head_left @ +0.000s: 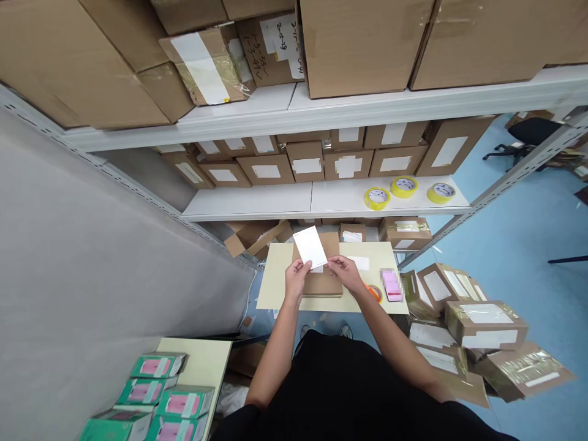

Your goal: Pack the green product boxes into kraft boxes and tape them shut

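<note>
A white paper sheet [310,246] is held tilted above a flat brown cardboard box [323,285]. My left hand [297,279] is closed on the sheet's lower left corner, thumb on top. At the lower right corner, the fingers of my right hand [346,273] pinch the paper's edge. The box lies on a small cream table [274,290]. Right of the box are another white paper [359,263], an orange tape dispenser [375,293] partly behind my right forearm, and a pink item [392,285].
Shelves ahead hold many cardboard boxes [265,169]. Several yellow tape rolls [377,197] sit on the middle shelf [275,199]. Taped parcels [487,321] are piled on the floor at right. Green and pink packages [154,367] stand on a side table [202,355] at lower left.
</note>
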A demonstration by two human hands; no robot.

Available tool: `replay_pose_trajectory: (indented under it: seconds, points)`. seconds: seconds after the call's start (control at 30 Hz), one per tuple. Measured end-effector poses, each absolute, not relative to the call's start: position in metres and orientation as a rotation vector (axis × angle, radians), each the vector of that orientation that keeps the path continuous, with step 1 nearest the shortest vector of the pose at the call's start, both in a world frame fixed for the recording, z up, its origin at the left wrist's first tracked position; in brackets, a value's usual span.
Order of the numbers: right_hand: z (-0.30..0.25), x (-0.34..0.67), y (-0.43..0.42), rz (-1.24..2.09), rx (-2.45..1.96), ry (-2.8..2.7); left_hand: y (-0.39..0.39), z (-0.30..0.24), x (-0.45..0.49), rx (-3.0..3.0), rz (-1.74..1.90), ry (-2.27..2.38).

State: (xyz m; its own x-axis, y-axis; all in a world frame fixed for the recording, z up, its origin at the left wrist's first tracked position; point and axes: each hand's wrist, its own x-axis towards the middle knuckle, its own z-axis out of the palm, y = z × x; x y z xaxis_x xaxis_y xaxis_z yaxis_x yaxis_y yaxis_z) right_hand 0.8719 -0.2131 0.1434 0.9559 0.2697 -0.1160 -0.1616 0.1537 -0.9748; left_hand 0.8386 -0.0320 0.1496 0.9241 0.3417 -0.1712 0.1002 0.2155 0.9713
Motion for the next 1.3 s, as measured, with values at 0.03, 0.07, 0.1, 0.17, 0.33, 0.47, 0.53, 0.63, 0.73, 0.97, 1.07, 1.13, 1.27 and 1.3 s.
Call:
replay_pose_trajectory:
  seconds: [0.03, 0.07, 0.1, 0.17, 0.33, 0.47, 0.53, 0.63, 0.73, 0.97, 1.07, 1.13, 1.27, 1.3]
  points:
    - [0.144, 0.870, -0.213, 0.307, -1.383, -0.095, -0.032, 0.149, 0.836, 1.368, 0.169, 0.387]
    - [0.144, 0.869, -0.212, 0.306, -1.381, -0.097, -0.032, 0.149, 0.834, 1.382, 0.165, 0.386]
    - [0.144, 0.867, -0.212, 0.305, -1.377, -0.099, -0.031, 0.149, 0.832, 1.393, 0.165, 0.386]
    - [0.143, 0.862, -0.211, 0.302, -1.367, -0.106, -0.031, 0.148, 0.828, 1.400, 0.167, 0.388]
    - [0.144, 0.852, -0.210, 0.306, -1.345, -0.106, -0.030, 0.147, 0.819, 1.364, 0.179, 0.402]
    - [0.147, 0.848, -0.210, 0.308, -1.328, -0.098, -0.033, 0.149, 0.814, 1.375, 0.177, 0.397]
    - [0.148, 0.848, -0.211, 0.313, -1.330, -0.102, -0.034, 0.149, 0.813, 1.381, 0.175, 0.391]
    - [0.149, 0.847, -0.212, 0.321, -1.340, -0.107, -0.034, 0.146, 0.813, 1.392, 0.170, 0.384]
    - [0.149, 0.846, -0.213, 0.325, -1.340, -0.124, -0.033, 0.143, 0.813, 1.446, 0.143, 0.390]
    - [0.152, 0.845, -0.214, 0.274, -1.376, -0.193, -0.049, 0.159, 0.807, 1.805, 0.205, 0.226]
    - [0.155, 0.844, -0.216, 0.265, -1.412, -0.260, -0.058, 0.165, 0.808, 1.719, 0.094, 0.124]
    - [0.156, 0.843, -0.217, 0.251, -1.411, -0.279, -0.060, 0.163, 0.811, 1.675, 0.098, 0.159]
    - [0.158, 0.844, -0.219, 0.253, -1.383, -0.278, -0.059, 0.152, 0.820, 1.534, 0.114, 0.309]
    - [0.157, 0.844, -0.220, 0.259, -1.383, -0.267, -0.059, 0.150, 0.822, 1.500, 0.109, 0.329]
